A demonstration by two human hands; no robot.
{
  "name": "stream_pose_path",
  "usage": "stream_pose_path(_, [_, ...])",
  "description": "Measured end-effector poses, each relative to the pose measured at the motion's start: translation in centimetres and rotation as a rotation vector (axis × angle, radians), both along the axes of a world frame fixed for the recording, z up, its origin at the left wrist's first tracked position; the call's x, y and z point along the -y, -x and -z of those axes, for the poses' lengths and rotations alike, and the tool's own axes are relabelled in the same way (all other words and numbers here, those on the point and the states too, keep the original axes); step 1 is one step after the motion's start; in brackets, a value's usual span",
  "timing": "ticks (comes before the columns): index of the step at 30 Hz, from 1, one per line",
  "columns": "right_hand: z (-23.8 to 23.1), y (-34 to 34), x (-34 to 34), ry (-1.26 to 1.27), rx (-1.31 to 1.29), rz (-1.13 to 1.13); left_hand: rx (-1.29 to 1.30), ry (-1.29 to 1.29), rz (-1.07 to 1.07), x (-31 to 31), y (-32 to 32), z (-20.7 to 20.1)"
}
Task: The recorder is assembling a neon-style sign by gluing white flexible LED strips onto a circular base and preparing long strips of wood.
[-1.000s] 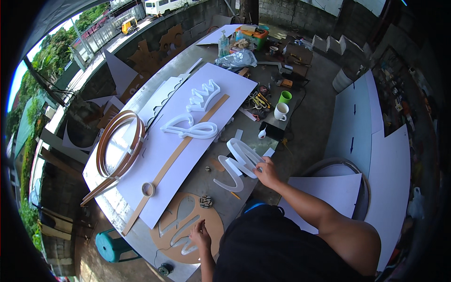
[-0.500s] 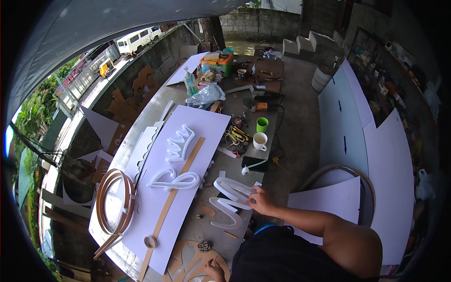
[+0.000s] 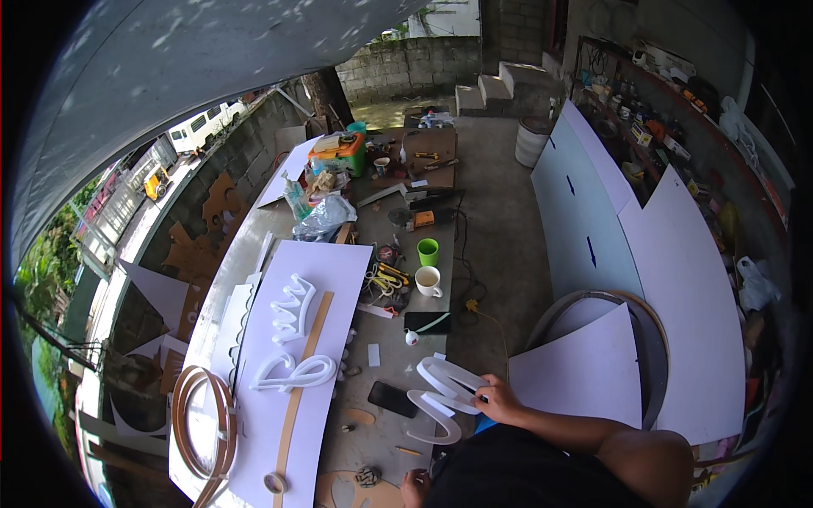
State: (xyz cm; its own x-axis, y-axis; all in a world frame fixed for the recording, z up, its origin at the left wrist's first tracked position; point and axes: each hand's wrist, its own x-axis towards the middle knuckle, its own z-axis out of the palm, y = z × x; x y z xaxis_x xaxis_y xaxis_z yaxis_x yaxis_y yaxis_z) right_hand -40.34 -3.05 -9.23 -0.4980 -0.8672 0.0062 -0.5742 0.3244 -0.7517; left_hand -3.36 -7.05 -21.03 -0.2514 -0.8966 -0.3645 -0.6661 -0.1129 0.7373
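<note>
The right hand (image 3: 501,401) grips a white curved letter piece (image 3: 449,400) near the surface (image 3: 385,436)'s right edge, by a black smartphone (image 3: 392,399). The left hand (image 3: 415,488), partly hidden by the black shirt (image 3: 525,466), lies beside a brown cut-out board (image 3: 388,493); its grip cannot be told. Dark arrows (image 3: 592,251) mark the pale blue panel (image 3: 563,224).

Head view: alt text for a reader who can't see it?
Right hand holds a white, looping, hollow shape over a grey table; left hand is near a brown cut-out board. A white crown-shaped outline lies on a white sheet.
</note>
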Motion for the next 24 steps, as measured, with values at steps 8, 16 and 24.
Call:
stream_pose_path(8, [-1.8,8.7,-0.1,0.039,-0.034,0.13,0.119,-0.046,0.262,2.1,11.0,-0.4])
stream_pose_path(16, [-2.6,23.3,-1.8,0.062,-0.218,0.307,0.157,-0.215,0.16,3.4,17.8,1.1])
stream_pose_path(24, [-2.5,30.6,1.4,0.07,-0.124,0.391,0.281,-0.314,0.125,4.4,20.5,0.3])
